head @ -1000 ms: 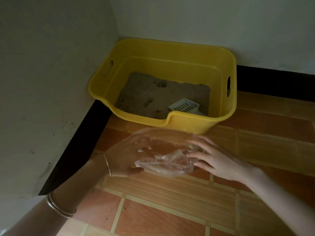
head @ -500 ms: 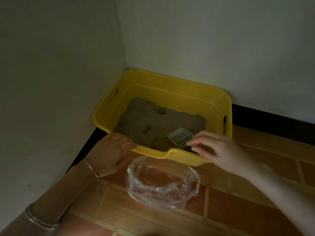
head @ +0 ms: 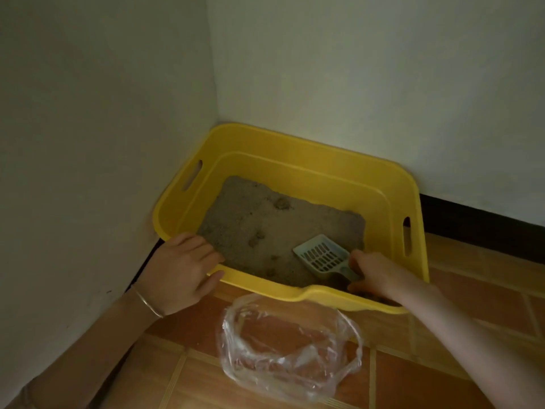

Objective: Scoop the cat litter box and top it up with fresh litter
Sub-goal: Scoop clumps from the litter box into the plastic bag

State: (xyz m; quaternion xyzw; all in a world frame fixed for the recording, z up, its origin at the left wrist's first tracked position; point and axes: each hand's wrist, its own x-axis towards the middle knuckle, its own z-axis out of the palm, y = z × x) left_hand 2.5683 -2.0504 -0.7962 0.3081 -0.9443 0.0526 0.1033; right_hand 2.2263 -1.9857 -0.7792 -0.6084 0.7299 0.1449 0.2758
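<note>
Left wall [head: 88, 143]: pale, scuffed, meets back wall [head: 354, 69] at room corner. Left hand [head: 180, 270], thin bangle [head: 147, 302] on wrist, grips near-left rim of yellow litter box [head: 295, 160], fingers curled over edge. Box on floor, tucked into corner, close against both walls. Inside: grey-brown litter [head: 259, 222], few clumps. Pale slotted scoop [head: 321, 256] lies on litter, front right; right hand [head: 374, 273] closed round its handle. Clear plastic bag [head: 290, 346] gapes open on orange tiled floor [head: 472, 305], just in front of box. Black skirting [head: 477, 228] along back wall.

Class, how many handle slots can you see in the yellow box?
2: left slot in the box's left wall; right slot in its right wall. None seems hidden.
</note>
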